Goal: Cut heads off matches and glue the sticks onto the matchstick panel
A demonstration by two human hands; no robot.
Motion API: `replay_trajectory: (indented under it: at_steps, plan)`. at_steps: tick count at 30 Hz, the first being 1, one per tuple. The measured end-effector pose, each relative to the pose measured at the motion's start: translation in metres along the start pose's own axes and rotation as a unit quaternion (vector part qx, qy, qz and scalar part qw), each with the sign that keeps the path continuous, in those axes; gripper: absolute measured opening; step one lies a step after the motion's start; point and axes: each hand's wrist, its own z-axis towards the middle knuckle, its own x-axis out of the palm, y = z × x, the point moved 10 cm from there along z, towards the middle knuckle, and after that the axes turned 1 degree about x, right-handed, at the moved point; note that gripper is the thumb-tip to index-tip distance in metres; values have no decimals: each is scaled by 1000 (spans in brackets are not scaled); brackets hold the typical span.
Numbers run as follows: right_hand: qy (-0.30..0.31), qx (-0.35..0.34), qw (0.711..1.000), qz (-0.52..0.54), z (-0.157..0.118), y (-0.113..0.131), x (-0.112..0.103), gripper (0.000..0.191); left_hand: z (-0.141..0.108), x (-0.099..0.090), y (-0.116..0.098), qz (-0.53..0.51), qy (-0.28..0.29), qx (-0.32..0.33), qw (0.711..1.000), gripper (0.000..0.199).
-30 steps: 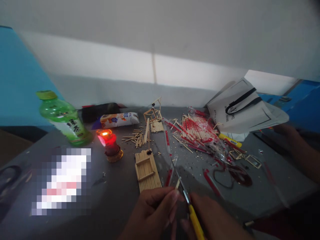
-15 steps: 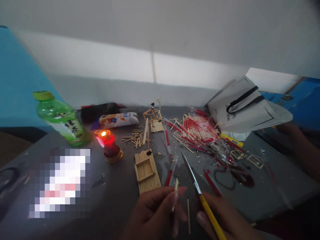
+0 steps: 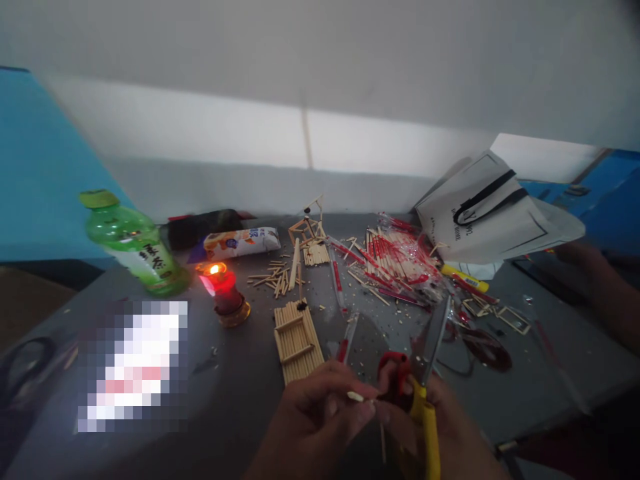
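My left hand (image 3: pixel 317 420) pinches a short pale wooden stick (image 3: pixel 355 397) between thumb and fingertips. Against those fingertips, the fingers of my right hand (image 3: pixel 453 413) meet the stick's end; whether they grip it too I cannot tell. A pair of scissors (image 3: pixel 431 347) with red and yellow handles is held in my right hand, blades pointing up and away. Just beyond my left hand lies a small raft-like panel (image 3: pixel 297 340) of sticks side by side, with a little frame on top. A thin stick (image 3: pixel 383 443) shows below my fingers, partly hidden.
A lit red candle (image 3: pixel 223 293) burns left of the panel, near a green bottle (image 3: pixel 143 250) and a snack packet (image 3: pixel 243 243). Farther back are a stick model (image 3: pixel 313 243) and red-wrapped sticks (image 3: pixel 393 257). A paper bag (image 3: pixel 485 213) and another person's arm (image 3: pixel 595 277) are at right.
My right hand has come in to my left, and the scissors have swung from pointing up-left to pointing up-right. The short stick has tipped from upright to nearly level.
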Motion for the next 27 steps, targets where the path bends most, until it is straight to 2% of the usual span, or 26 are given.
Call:
replay_trajectory:
  at_steps: [6, 11, 13, 15, 17, 20, 24, 27]
  plan:
    - [25, 66, 994, 80, 4, 0, 3, 33, -7, -3, 12, -59, -18, -63, 996, 23]
    - [19, 79, 983, 163, -2, -13, -4, 30, -10, -3, 9, -46, -25, -68, 996, 26]
    - [28, 72, 985, 152, -1, -12, -8, 28, -9, 5, 10, -54, 4, -88, 995, 29]
    - [65, 59, 988, 124, 0, -5, -9, 26, -8, 15, 17, -70, 41, -124, 989, 33]
    - [93, 47, 993, 62, 1, 1, -13, 24, -9, 26, 28, -106, 75, -163, 978, 30]
    - [90, 59, 994, -32, 0, -1, -21, 22, -11, 36, 43, -166, 108, -198, 960, 31]
    - [81, 57, 995, -30, -1, -6, -25, 28, -6, 34, 52, -202, 105, -190, 955, 33]
    - [38, 28, 994, -96, -4, 0, -38, 34, -1, 23, 52, -223, 65, -170, 958, 30]
